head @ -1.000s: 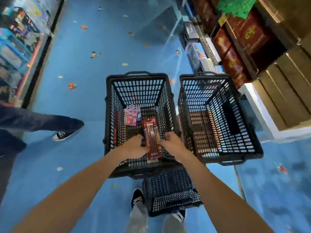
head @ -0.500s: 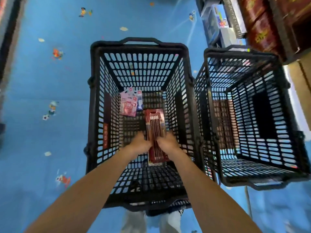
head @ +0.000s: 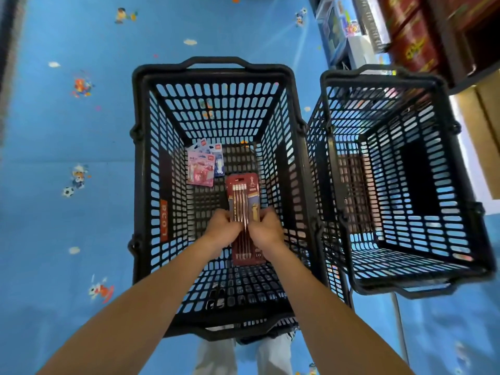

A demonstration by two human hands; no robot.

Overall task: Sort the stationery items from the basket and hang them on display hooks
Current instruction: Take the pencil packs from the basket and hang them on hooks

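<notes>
Grip: left hand [head: 223, 230] and right hand [head: 266, 230] both clamped on the pencil pack [head: 244, 209].
Change: hands drew together on the pack, still inside the basket [head: 216, 69]; hanging not begun.

basket [head: 140, 169] open-topped, mesh walls hem 4 sides, floor half bare (packs [head: 201, 166] far-left)

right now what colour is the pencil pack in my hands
Dark red backing card with rose-gold pencils; the pencil pack shows best in the head view.
</notes>
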